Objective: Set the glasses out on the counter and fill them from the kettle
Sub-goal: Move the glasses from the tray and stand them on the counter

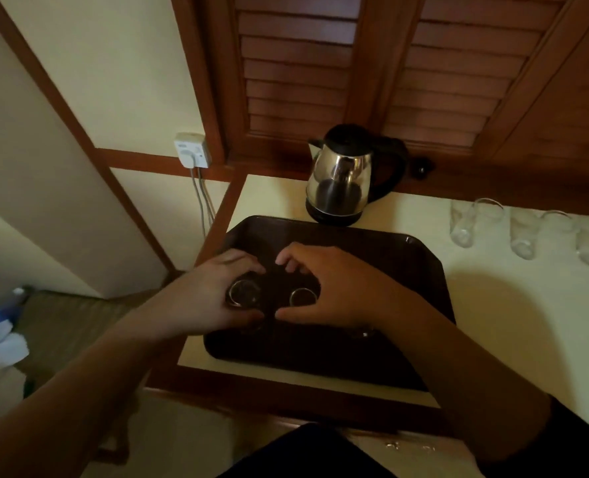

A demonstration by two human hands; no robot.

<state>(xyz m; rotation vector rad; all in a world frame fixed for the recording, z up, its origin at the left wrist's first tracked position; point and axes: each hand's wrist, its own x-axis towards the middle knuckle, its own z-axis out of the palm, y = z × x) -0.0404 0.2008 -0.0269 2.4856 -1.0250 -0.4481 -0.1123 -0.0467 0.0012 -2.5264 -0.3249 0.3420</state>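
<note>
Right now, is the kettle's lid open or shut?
Shut. The kettle stands upright on the counter behind the tray, its black lid lying flat on top.

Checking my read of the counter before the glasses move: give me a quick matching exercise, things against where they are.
Things:
1. kettle
2. tray
3. clear glasses
4. left hand

Places:
A. on the counter, right of the tray
B. around a glass on the tray's left part
C. at the back of the counter, behind the tray
D. front of the counter, under both hands

Pairs: 1-C, 2-D, 3-A, 4-B
</note>
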